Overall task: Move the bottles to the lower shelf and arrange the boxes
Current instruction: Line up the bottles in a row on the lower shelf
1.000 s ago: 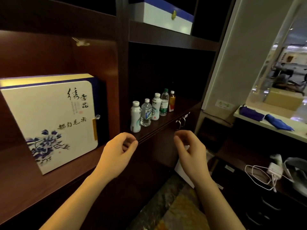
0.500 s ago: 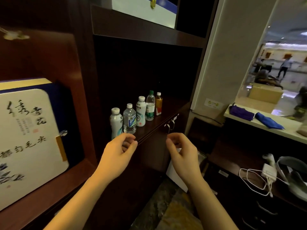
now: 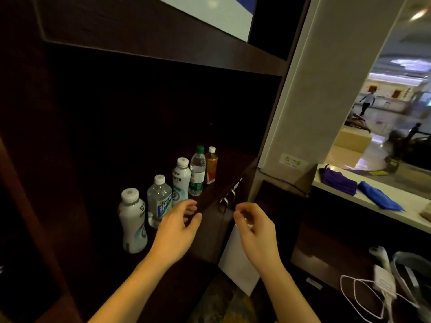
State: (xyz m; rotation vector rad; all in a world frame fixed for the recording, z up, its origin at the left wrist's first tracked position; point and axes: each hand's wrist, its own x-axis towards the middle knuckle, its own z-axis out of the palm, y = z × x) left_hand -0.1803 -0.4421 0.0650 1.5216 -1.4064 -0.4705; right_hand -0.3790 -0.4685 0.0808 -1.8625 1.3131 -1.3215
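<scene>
Several bottles stand in a row on a dark wooden shelf (image 3: 224, 180): a white milk bottle (image 3: 133, 223) nearest, a clear water bottle (image 3: 159, 199), a second white bottle (image 3: 181, 179), a green-capped water bottle (image 3: 197, 171) and an amber tea bottle (image 3: 211, 164) farthest. My left hand (image 3: 178, 231) hovers just in front of the clear bottle, fingers loosely curled and apart, holding nothing. My right hand (image 3: 253, 228) hangs beside it over the cabinet front, also empty with fingers apart. A white and blue box (image 3: 210, 15) sits on the shelf above, cut off by the frame.
Cabinet door handles (image 3: 229, 197) sit below the shelf edge. A white paper bag (image 3: 238, 259) stands on the floor. To the right, a white counter (image 3: 363, 201) carries purple and blue cloths (image 3: 363, 190). A white cable and charger (image 3: 373, 287) lie at lower right.
The view has swung right and closer to the bottles; the large white box on the left has left the frame. Both hands stay empty and have moved slightly toward the bottles.
</scene>
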